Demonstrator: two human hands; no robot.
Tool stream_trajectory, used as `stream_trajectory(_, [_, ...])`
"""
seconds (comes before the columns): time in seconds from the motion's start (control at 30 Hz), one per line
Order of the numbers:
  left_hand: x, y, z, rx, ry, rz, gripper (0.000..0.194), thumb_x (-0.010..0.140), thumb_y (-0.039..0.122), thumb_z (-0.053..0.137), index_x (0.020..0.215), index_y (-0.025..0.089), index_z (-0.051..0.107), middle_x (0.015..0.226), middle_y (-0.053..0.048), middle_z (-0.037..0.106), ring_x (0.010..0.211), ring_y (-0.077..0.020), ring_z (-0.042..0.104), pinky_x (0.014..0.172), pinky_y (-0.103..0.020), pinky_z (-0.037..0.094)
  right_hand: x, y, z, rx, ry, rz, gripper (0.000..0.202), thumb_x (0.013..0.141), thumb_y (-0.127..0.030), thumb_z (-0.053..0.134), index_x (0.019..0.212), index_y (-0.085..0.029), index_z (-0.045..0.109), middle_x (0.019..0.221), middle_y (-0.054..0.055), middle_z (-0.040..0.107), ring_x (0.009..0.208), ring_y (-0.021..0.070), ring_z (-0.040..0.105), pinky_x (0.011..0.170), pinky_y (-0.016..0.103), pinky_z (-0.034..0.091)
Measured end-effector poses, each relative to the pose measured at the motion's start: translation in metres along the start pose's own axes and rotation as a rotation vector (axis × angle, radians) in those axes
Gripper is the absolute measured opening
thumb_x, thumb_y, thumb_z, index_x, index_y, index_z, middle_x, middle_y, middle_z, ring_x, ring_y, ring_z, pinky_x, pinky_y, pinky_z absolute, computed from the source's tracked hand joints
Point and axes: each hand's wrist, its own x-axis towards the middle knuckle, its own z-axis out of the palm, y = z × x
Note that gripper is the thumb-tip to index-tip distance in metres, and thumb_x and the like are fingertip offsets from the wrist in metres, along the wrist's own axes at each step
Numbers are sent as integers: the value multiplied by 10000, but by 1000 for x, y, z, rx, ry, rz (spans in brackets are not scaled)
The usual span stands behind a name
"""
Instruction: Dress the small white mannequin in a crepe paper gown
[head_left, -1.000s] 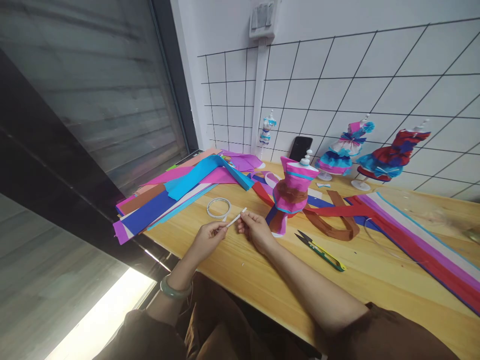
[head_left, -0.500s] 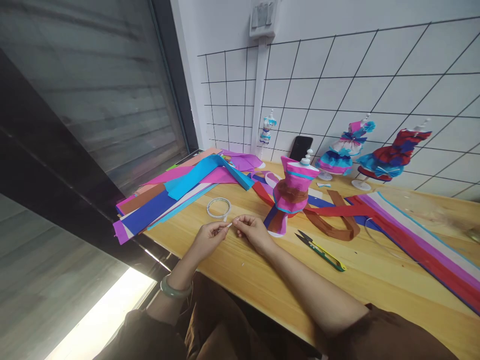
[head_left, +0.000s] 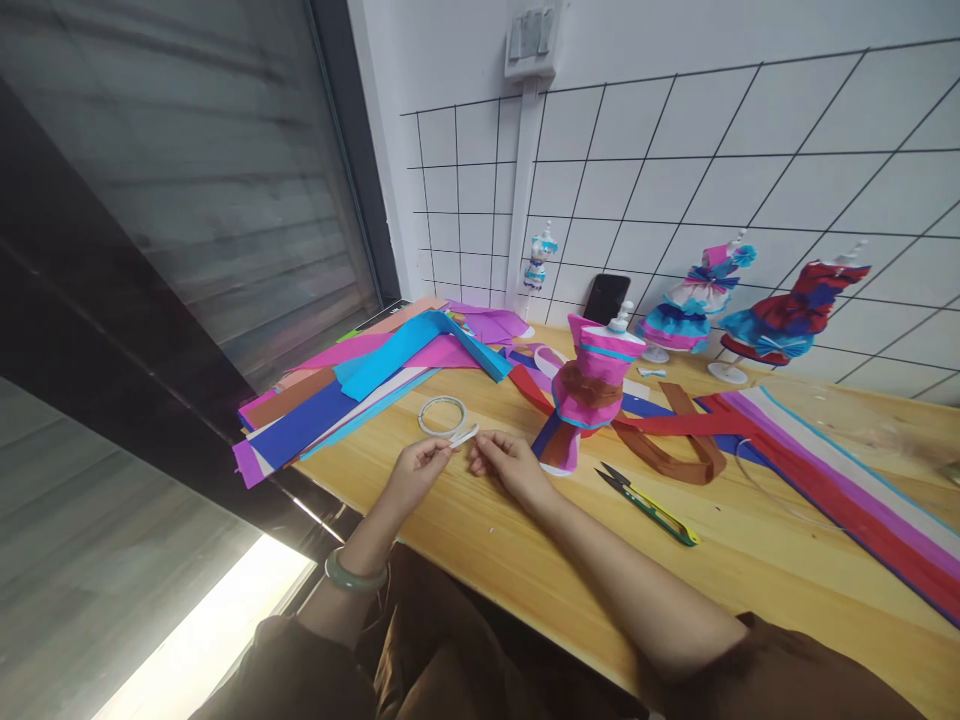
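Observation:
My left hand (head_left: pixel 418 474) pinches one end of a short, narrow white strip (head_left: pixel 465 437) that looks like tape. At the strip's other end, the fingertips of my right hand (head_left: pixel 511 466) are closed together. Just behind the strip lies a thin white roll of tape (head_left: pixel 421 416). To the right of my right hand stands a small dress form (head_left: pixel 600 370) in a pink and brown paper dress with blue trim. Beside my right forearm rest yellow and green thread snips (head_left: pixel 649 505), their blades pointing toward the dress form.
Coloured crepe paper strips (head_left: pixel 307 425) are piled at the left edge of the wooden table (head_left: pixel 480 560). More strips (head_left: pixel 840 480) stretch along the right. Along the gridded wall stand dressed forms (head_left: pixel 690 305) and a black phone (head_left: pixel 607 298).
The white strip now shows longer between my fingertips, and my hands are slightly farther apart. The whole view has shifted a little, so everything appears slightly further right.

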Motion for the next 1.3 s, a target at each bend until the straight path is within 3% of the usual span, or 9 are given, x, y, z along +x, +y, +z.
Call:
stream_trajectory(0.23, [0, -3, -1, -48, 19, 5, 238, 779, 376, 581, 777, 140, 619, 742, -13, 605, 725, -139, 517, 686, -245, 382, -39, -18, -6, -326, 30, -122, 154, 754, -316, 657, 832, -186, 684, 837, 55, 674, 777, 181, 595, 737, 308, 453])
stream_trajectory(0.3, [0, -3, -1, -47, 35, 3, 247, 772, 384, 582, 780, 140, 621, 715, -8, 587, 699, -133, 499, 655, -239, 371, -61, -34, -17, -730, -85, -280, 187, 860, -286, 528, 911, -200, 687, 921, 79, 686, 862, 202, 616, 781, 321, 464])
stream_trajectory(0.43, [0, 0, -1, -49, 37, -21, 262, 751, 407, 583, 758, 147, 612, 644, 9, 527, 616, -113, 437, 586, -227, 334, -105, -56, -61, -1261, -137, -384, 308, 939, -238, 369, 996, -211, 670, 990, 101, 706, 885, 204, 662, 785, 319, 508])
stream_trajectory(0.6, [1, -2, -1, -51, 14, -27, 284, 753, 426, 579, 792, 147, 615, 666, 7, 519, 618, -109, 416, 586, -225, 324, -131, -44, -132, -1797, 106, -539, 355, 897, -146, 354, 1084, -139, 655, 1070, 159, 694, 940, 263, 673, 776, 368, 549])
stream_trajectory(0.73, [0, -4, 0, -42, 5, -18, 293, 756, 437, 581, 793, 148, 617, 679, 2, 535, 627, -111, 425, 597, -230, 334, -136, -28, -155, -1979, 186, -548, 354, 838, -91, 403, 1099, -57, 639, 1067, 221, 681, 937, 295, 670, 769, 392, 561])
stream_trajectory(0.9, [0, -6, 0, -63, 13, -22, 295, 741, 435, 599, 782, 143, 617, 663, 5, 539, 624, -109, 450, 598, -231, 352, -137, -28, -138, -1859, 153, -392, 406, 786, -47, 389, 1111, -83, 631, 979, 203, 696, 839, 296, 674, 665, 391, 556])
stream_trajectory(1.03, [1, -8, 0, -66, 10, -17, 292, 753, 429, 598, 799, 142, 625, 671, 0, 550, 635, -112, 473, 608, -233, 376, -132, -37, -97, -1326, 77, -218, 350, 871, -198, 379, 1128, -180, 617, 998, 135, 694, 825, 241, 670, 690, 337, 531])
stream_trajectory(1.13, [1, -7, 0, -59, 3, -14, 287, 750, 432, 600, 783, 147, 621, 672, -4, 554, 646, -120, 487, 622, -238, 399, -115, -44, -56, -861, 3, -6, 375, 919, -409, 348, 1017, -202, 645, 747, 62, 661, 571, 174, 583, 507, 273, 452])
stream_trajectory(1.3, [-1, -4, -1, -57, 2, -8, 290, 754, 428, 600, 806, 145, 634, 684, -7, 566, 663, -125, 501, 647, -244, 411, -71, -39, -9, -520, -16, 96, 425, 809, -578, 517, 888, -187, 664, 575, -21, 491, 464, 109, 355, 422, 246, 260])
